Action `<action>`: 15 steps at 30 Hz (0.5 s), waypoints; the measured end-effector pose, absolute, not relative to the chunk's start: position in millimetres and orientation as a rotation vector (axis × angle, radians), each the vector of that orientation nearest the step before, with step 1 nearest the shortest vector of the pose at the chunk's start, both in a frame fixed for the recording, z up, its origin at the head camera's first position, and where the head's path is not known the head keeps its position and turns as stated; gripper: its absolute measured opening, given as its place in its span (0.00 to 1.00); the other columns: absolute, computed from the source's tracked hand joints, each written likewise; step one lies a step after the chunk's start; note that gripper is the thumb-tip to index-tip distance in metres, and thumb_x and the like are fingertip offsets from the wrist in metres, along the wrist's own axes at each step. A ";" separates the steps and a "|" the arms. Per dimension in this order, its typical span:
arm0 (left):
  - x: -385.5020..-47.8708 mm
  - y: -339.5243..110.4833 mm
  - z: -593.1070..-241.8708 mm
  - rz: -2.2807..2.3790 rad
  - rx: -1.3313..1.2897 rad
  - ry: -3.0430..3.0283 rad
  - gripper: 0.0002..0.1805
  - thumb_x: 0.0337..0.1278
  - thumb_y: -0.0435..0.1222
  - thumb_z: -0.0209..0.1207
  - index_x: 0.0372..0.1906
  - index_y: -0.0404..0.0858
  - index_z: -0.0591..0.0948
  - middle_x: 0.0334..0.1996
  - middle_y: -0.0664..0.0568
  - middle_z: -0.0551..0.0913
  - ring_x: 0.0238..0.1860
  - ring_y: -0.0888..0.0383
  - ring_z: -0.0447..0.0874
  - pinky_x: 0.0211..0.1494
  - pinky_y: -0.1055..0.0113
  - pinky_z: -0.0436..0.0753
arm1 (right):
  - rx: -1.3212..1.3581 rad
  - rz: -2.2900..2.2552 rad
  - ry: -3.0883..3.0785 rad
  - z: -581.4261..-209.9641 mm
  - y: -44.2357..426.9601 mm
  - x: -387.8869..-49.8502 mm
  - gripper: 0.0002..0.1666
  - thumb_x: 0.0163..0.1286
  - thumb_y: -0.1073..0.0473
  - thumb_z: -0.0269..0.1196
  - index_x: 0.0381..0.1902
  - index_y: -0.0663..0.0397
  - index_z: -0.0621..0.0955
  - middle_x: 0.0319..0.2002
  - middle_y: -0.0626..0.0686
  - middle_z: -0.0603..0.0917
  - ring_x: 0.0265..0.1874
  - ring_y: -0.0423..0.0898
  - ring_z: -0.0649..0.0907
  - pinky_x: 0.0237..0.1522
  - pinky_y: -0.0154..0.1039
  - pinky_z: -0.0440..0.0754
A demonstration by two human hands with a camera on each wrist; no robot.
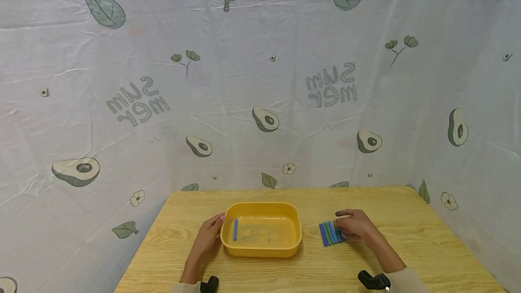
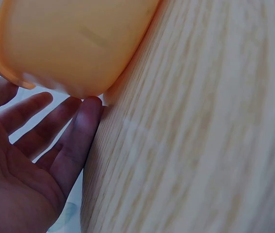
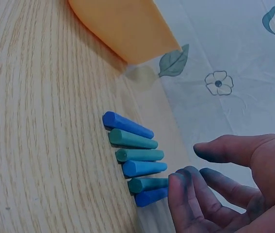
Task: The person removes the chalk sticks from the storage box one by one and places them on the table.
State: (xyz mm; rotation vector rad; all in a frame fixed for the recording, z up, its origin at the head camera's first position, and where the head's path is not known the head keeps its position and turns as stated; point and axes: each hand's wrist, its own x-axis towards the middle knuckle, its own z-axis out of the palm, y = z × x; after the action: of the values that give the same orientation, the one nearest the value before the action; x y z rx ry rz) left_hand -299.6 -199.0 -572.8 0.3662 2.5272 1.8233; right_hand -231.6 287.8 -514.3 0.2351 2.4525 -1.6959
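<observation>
A row of several blue and green chalk pastel sticks (image 3: 139, 155) lies side by side on the table. My right hand (image 1: 355, 224) hovers at the right end of this row, fingers loosely bent and stained dark at the tips. Nothing shows between the thumb and fingers of that hand (image 3: 229, 189); whether a fingertip touches a stick, I cannot tell. On the left, my left hand (image 1: 208, 235) holds the side of a yellow plastic tub (image 1: 260, 252), thumb at the rim and fingertips against the outer wall (image 2: 74, 48). One blue pastel stick (image 1: 235, 229) lies inside the tub.
Dusty smudges mark the tub's floor. The wood-grain table (image 1: 309, 270) carries both tub and sticks. Behind it hangs a pale curtain (image 1: 236, 85) printed with avocados and leaves. A black wrist device (image 1: 373, 280) sits by each sleeve.
</observation>
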 end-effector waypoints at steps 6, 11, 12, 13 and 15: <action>-300.0 -198.8 -573.3 1.833 0.355 2.517 0.28 0.87 0.47 0.50 0.73 0.31 0.78 0.68 0.34 0.83 0.65 0.41 0.86 0.57 0.74 0.83 | 0.223 -1.733 2.408 -506.2 278.7 -233.9 0.38 0.76 0.61 0.65 0.75 0.78 0.68 0.45 0.59 0.88 0.37 0.45 0.87 0.41 0.41 0.91; -299.1 -198.8 -573.7 1.841 0.365 2.493 0.29 0.87 0.47 0.49 0.74 0.29 0.77 0.67 0.32 0.83 0.62 0.40 0.88 0.57 0.69 0.87 | 0.198 -1.765 2.402 -499.3 269.7 -236.8 0.36 0.76 0.63 0.65 0.74 0.79 0.69 0.54 0.68 0.86 0.48 0.53 0.88 0.47 0.46 0.92; -299.0 -198.8 -573.6 1.841 0.367 2.489 0.29 0.87 0.47 0.49 0.74 0.29 0.77 0.67 0.32 0.83 0.61 0.40 0.89 0.56 0.69 0.87 | 0.196 -1.768 2.397 -498.1 268.3 -237.5 0.35 0.76 0.62 0.65 0.74 0.78 0.69 0.55 0.68 0.86 0.49 0.54 0.88 0.47 0.46 0.92; -299.1 -198.8 -573.6 1.844 0.371 2.483 0.29 0.87 0.47 0.49 0.74 0.29 0.77 0.66 0.32 0.84 0.61 0.40 0.89 0.55 0.69 0.87 | 0.195 -1.772 2.391 -496.7 266.9 -238.0 0.35 0.76 0.62 0.65 0.74 0.78 0.69 0.55 0.68 0.86 0.51 0.55 0.88 0.47 0.46 0.92; -299.4 -198.9 -573.2 1.843 0.374 2.481 0.28 0.88 0.47 0.49 0.73 0.29 0.77 0.64 0.32 0.85 0.59 0.41 0.90 0.54 0.71 0.87 | 0.195 -1.776 2.378 -494.2 264.3 -239.0 0.36 0.76 0.62 0.66 0.74 0.77 0.70 0.56 0.67 0.86 0.52 0.55 0.88 0.48 0.46 0.92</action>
State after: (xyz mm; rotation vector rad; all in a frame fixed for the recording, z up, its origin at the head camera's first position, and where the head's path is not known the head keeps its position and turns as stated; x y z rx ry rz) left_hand -299.4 -198.9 -573.2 0.3744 2.4810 1.8430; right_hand -239.0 264.3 -494.2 0.1949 2.3779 -1.7765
